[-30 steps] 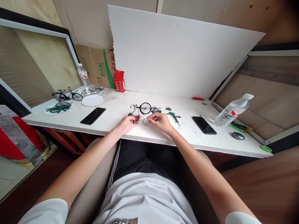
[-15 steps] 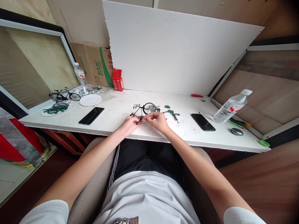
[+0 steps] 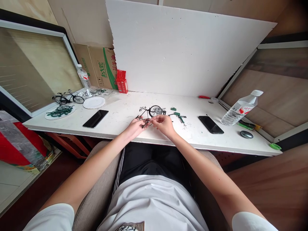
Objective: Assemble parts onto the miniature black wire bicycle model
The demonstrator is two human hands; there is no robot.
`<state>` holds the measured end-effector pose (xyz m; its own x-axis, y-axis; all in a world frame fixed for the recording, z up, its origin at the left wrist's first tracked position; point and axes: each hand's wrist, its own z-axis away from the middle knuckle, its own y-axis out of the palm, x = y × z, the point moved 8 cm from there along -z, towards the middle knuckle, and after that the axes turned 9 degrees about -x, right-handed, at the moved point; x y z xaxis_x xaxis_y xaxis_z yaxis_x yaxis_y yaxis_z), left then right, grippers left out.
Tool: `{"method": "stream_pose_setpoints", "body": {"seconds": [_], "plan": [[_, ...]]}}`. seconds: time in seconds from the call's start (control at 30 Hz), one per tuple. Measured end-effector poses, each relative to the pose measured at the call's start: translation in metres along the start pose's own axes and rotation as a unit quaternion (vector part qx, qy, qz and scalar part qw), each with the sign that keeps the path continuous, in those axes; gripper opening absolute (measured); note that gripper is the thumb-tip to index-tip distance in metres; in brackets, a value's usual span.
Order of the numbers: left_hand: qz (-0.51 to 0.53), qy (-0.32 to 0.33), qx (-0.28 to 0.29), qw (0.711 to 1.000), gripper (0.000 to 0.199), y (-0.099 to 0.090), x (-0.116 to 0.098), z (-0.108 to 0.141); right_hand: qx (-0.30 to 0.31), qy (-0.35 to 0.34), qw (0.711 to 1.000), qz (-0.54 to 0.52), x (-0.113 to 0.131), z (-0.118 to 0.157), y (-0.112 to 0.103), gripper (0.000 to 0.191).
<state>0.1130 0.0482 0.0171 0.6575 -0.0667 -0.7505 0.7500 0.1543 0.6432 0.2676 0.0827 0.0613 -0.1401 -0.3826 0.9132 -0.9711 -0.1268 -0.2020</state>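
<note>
A small black model bicycle (image 3: 155,111), wheel and frame showing, lies near the table's front edge. My left hand (image 3: 135,127) is closed on the dark handlebar end of it. From the right, my right hand (image 3: 163,124) meets it with thumb and index finger pinched at a thin dark part; whether something tiny is between those fingertips is too small to tell. Just right of my hands lie green and black plastic pieces (image 3: 176,114).
White table (image 3: 120,125) holds a phone (image 3: 95,118) on the left and another (image 3: 211,124) on the right. A bottle (image 3: 242,108) leans at the right. Back left are a finished-looking bicycle (image 3: 68,97), a white lid (image 3: 94,102) and a red box (image 3: 122,81).
The whole view has shifted slightly. Both hands stay close together at the model, with only small finger movement; a thin round part between them shows a little more.
</note>
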Motion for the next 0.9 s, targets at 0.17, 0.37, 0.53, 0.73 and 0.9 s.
{"method": "stream_pose_setpoints", "body": {"seconds": [0.17,0.37,0.53,0.73,0.9], "plan": [[0.012,-0.004,-0.002,1.000,0.036,0.0007,-0.0002,0.0004,0.000,0.004,1.000,-0.011,-0.0020,0.0005,0.0008,0.040],[0.003,-0.020,-0.008,1.000,0.033,0.0015,-0.0002,0.0037,0.002,-0.004,1.000,-0.011,-0.0044,-0.0004,0.0013,0.038],[0.001,-0.018,-0.004,1.000,0.031,0.0016,-0.0001,0.0027,0.004,-0.001,1.000,-0.011,-0.0069,-0.0012,0.0013,0.039],[-0.013,-0.020,0.007,1.000,0.031,-0.0027,0.0033,-0.0010,0.004,-0.005,1.000,-0.009,-0.0088,-0.0002,0.0016,0.043],[-0.027,-0.027,0.025,0.999,0.032,-0.0056,0.0074,-0.0057,0.010,-0.011,1.000,0.007,-0.0055,-0.0008,0.0004,0.046]]}}
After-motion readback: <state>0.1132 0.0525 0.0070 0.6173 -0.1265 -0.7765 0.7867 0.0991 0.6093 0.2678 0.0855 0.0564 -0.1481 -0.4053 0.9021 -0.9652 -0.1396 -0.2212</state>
